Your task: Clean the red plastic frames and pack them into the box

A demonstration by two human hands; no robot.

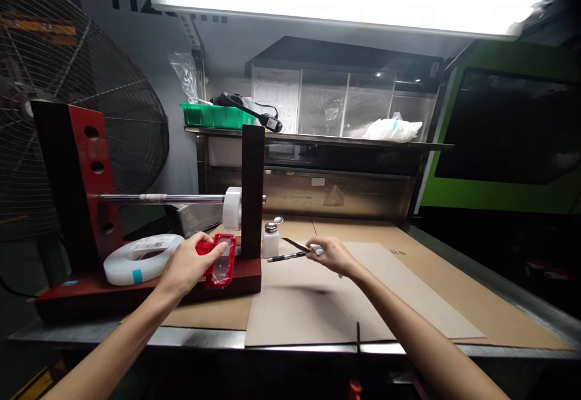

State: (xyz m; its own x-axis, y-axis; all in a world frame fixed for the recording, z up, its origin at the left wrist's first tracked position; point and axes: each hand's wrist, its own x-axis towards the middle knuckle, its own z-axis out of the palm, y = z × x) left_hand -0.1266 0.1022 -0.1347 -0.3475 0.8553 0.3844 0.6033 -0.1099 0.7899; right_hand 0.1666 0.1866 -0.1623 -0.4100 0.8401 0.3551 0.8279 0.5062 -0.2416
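My left hand [188,264] is closed on a red plastic frame [232,261] with a clear middle, gripped at its left side with the thumb on top. My right hand [333,256] is closed round a thin dark pointed tool [295,244], whose tip points left; a small white piece shows by the fingers, its kind unclear. Below that tip a black pen [287,257] lies on the grey-brown board [290,315]. Behind the pen stands a white pump bottle [271,241] with a metal top. Beside my left hand rests a roll of clear film [118,267].
A dark red stand [252,188] carries a metal rod [190,198] with a white roll [233,209] on it. At the back, a shelf [318,138] holds a green bin [218,117] and a white plastic bag [393,129]. A large fan [131,109] stands left.
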